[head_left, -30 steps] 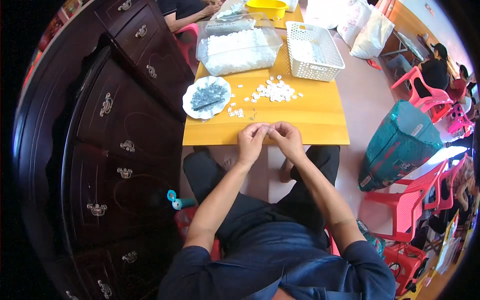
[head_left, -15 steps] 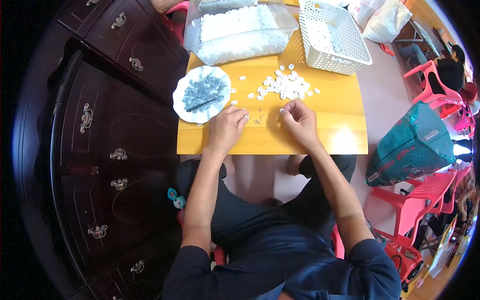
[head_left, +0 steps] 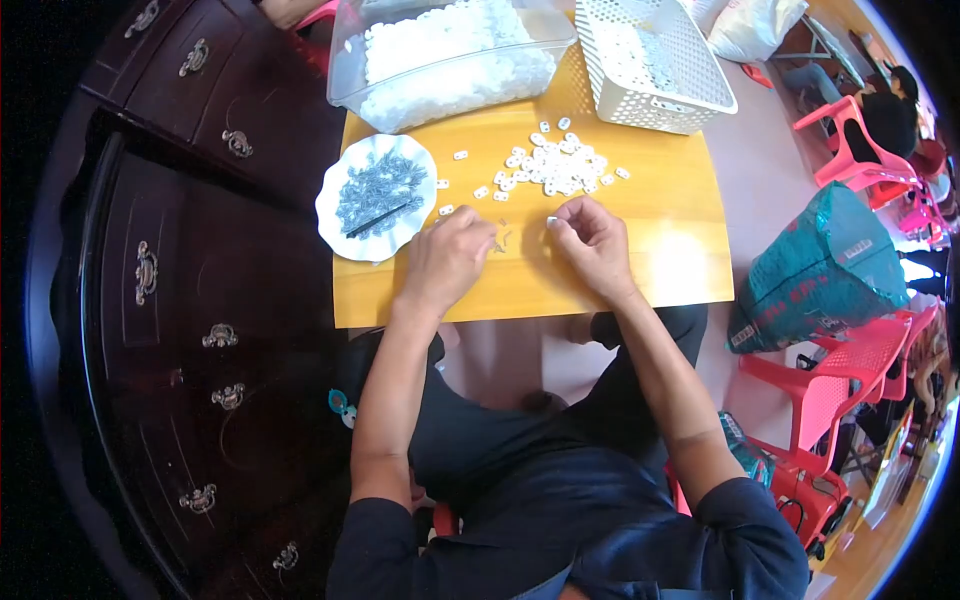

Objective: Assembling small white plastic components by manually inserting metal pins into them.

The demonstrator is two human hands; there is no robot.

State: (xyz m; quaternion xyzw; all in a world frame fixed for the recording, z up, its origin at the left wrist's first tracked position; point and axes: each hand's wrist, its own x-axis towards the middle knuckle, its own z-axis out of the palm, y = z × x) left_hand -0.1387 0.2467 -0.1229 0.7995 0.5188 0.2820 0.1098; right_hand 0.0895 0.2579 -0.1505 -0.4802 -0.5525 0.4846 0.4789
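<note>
- A dark wooden cabinet (head_left: 170, 330) stands along the left of the room; beside it is a counter (head_left: 650, 250) with a yellow wood-grain top.
- Left on the counter, a white plate (head_left: 330, 222) with a wavy rim holds a heap of small grey bits (head_left: 372, 187); a thin black stick (head_left: 383, 218) lies across them, its long axis running from near left to far right.
- Just right of the plate, the left hand (head_left: 447, 255) is over the counter, back up, fingers curled down and pointing far and right; its grip is hidden, so I cannot tell how open it is or whether it has anything.
- Far left, a clear tub (head_left: 450, 108) is heaped with white bits.
- Between the hands lie thin brownish scraps (head_left: 503, 235).
- Beyond them, a loose pile (head_left: 562, 165) of small white oblongs, many with two dark spots, points every which way.
- The right hand (head_left: 597, 245) has its grip nearly closed, thumb and forefinger pinching a white piece (head_left: 551, 220) at the hand's left side; it is pale and tiny, its long axis too small to tell.
- Far right, a white perforated basket (head_left: 700, 118) holds more white bits.
</note>
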